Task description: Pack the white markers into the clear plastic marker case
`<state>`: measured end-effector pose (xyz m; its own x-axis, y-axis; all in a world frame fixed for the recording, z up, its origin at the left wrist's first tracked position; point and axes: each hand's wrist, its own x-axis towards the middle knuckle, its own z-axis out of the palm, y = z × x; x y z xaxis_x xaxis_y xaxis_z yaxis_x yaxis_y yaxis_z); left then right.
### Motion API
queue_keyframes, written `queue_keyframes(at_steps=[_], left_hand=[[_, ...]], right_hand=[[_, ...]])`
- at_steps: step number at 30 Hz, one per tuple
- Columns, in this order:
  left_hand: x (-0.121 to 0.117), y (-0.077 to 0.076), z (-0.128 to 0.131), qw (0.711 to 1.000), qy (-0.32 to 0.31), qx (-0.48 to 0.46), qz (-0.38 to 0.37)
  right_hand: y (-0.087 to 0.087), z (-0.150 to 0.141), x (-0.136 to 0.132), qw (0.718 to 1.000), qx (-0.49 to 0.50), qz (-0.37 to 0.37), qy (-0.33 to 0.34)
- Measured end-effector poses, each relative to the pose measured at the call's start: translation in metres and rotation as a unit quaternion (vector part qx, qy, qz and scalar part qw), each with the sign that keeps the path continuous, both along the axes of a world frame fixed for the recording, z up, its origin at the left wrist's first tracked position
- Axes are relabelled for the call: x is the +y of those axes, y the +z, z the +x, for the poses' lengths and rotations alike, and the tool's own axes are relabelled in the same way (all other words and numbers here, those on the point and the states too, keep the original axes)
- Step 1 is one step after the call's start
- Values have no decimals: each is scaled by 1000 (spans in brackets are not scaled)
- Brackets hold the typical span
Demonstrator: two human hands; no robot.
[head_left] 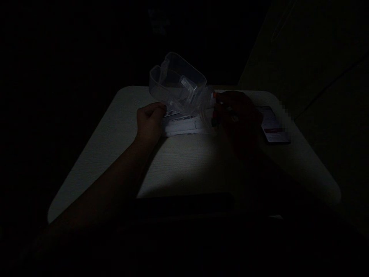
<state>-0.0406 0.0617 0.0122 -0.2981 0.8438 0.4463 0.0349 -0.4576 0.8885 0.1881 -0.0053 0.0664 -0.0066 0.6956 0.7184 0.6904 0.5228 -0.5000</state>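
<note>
In dim light, a clear plastic case (pixel 186 79) with its lid tilted up is at the far side of the table. Several white marker pens (pixel 184 125) lie along its lower part, and orange, red and black caps show at their right end. My left hand (pixel 150 121) is closed on the case's left end, thumb and fingers pinched together. Beside the coloured caps is my right hand (pixel 240 111), deep in shadow. Its fingers reach toward the caps, but whether they grip one is too dark to tell.
A phone (pixel 273 129) with a lit screen lies on the right of the pale table (pixel 95 154), near my right hand. A thin cable (pixel 328 86) runs beyond the table's right edge. The table has rounded corners, and its surroundings are almost black.
</note>
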Motion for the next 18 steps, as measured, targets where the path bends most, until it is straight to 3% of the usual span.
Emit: queue_keyframes(at_steps=[11, 18], left_hand=[[-3, 4, 3, 999, 15, -14, -25], [-2, 4, 3, 1000, 15, -11, -19]], right_hand=[[6, 1, -12, 997, -71, 0, 35], [6, 11, -4, 989, -126, -58, -57]])
